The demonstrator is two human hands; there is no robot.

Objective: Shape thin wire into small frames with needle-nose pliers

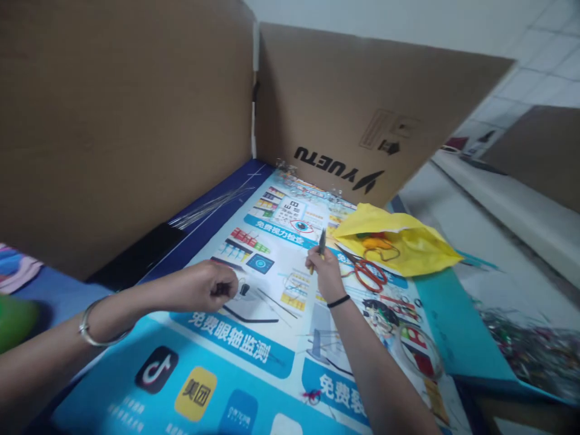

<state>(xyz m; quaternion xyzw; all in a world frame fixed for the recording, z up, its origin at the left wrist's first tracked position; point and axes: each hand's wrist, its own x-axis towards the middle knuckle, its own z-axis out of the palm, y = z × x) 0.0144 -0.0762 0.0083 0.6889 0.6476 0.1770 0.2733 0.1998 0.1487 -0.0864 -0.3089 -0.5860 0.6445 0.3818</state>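
Observation:
My right hand (pixel 325 272) is wrapped round small pliers (pixel 322 240), their dark pointed jaws up and a bit of yellow handle showing below. To its left, my left hand (pixel 216 286) is curled closed just above the printed sheet (pixel 267 284). What its fingers hold, if anything, is lost in shadow. Red-handled scissors (pixel 370 275) lie to the right of my right hand. Beside them, a yellow bag (pixel 403 244) lies with its mouth open, orange material showing inside. Thin wire pieces (pixel 276 302) appear on the sheet between my hands.
Tall cardboard panels (pixel 362 109) enclose the left and back. A bundle of thin metal wires (pixel 212 205) lies at the left edge by a black object (pixel 140 254). A clear round container (pixel 419 350) stands at right, near a heap of shiny tinsel-like strands (pixel 534 350). Something green (pixel 16 323) sits far left.

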